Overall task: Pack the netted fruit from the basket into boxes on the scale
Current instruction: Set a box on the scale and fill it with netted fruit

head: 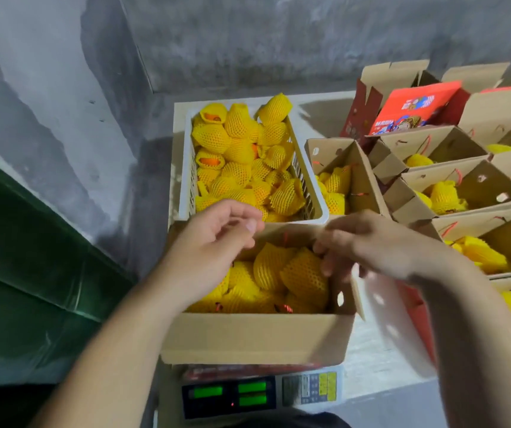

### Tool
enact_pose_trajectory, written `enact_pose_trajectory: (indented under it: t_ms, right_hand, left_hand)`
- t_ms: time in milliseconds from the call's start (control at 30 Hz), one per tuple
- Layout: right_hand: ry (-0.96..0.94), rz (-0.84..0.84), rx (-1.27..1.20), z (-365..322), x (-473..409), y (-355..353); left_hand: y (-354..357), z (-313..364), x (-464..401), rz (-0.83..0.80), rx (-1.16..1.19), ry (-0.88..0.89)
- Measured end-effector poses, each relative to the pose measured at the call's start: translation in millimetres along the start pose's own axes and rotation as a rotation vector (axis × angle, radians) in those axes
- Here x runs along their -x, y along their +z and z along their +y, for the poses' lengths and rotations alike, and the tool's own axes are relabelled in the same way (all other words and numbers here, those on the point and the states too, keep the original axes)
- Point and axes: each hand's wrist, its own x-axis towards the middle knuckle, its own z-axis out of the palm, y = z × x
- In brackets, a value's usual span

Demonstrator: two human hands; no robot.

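- Two hands hover over the open box point(257, 338) on the scale point(260, 393), near its far rim.
- Left hand point(214, 239): fingers loosely curled, thumb toward the fingertips, grip narrow and holding nothing that shows.
- Right hand point(371, 242): fingers bent downward at the box's right wall; blurred, so I cannot tell whether its grip touches the cardboard or a fruit.
- Netted fruit point(288, 270) in yellow foam mesh fills the box on the scale.
- Basket point(316, 208), white, sits just behind the box, heaped with more netted fruit; a few show orange skin.
- More boxes point(451, 177) stand in a row to the right on the desk point(371, 366), each holding netted fruit.
- Scale's display glows green.
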Motion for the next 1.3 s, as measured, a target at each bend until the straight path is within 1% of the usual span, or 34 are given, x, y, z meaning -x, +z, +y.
enact_pose_trajectory:
  t_ms: [67, 100, 200, 267, 367, 433, 533, 600, 667, 700, 767, 833, 933, 1033, 1100, 1200, 1300]
  right_hand:
    - [-0.121, 0.121, 0.086, -6, -44, -9]
    - [-0.182, 0.173, 0.139, -6, -69, -12]
    - [-0.274, 0.277, 0.361, 10, -146, -20]
    - [-0.244, 0.262, 0.614, 27, -191, -23]
    - [-0.106, 0.115, 1.049, 60, -236, -22]
    - [-0.099, 0.11, 1.228, 75, -250, -19]
    - [-0.098, 0.141, 1.387, 79, -256, -14]
    - [-0.118, 0.145, 1.405, 77, -256, -13]
    - [-0.12, 0.13, 1.426, 78, -256, -14]
    - [-0.113, 0.114, 1.439, 77, -256, -14]
    - [-0.115, 0.093, 1.458, 79, -256, -13]
    - [-0.143, 0.083, 1.484, 82, -256, -13]
    - [-0.199, 0.051, 1.56, 82, -256, -14]
    - [-0.2, -0.016, 1.607, 79, -259, -12]
    - [-0.213, -0.007, 1.602, 78, -260, -11]
    - [-0.23, -0.002, 1.568, 80, -261, -11]
    - [-0.246, -0.015, 1.538, 80, -262, -11]
  left_hand:
    - [1, -4, -37, 0.056, -0.095, 0.008]
    - [1, -9, -56, 0.06, -0.155, 0.009]
    - [3, -27, -114, -0.017, -0.369, -0.006]
    - [6, -43, -150, -0.074, -0.54, -0.039]
    - [11, -71, -197, -0.179, -0.83, -0.111]
    - [13, -83, -220, -0.255, -1.031, -0.176]
    - [18, -91, -249, -0.351, -1.268, -0.252]
    - [22, -98, -260, -0.454, -1.346, -0.37]
    - [30, -107, -266, -0.555, -1.33, -0.489]
    - [33, -112, -268, -0.566, -1.305, -0.526]
    - [40, -119, -271, -0.494, -1.298, -0.563]
    - [43, -120, -274, -0.437, -1.344, -0.559]
    - [44, -117, -276, -0.448, -1.373, -0.57]
    - [44, -110, -280, -0.458, -1.397, -0.462]
    - [44, -106, -283, -0.463, -1.479, -0.398]
    - [40, -103, -289, -0.556, -1.603, -0.434]
    - [44, -111, -290, -0.662, -1.659, -0.471]
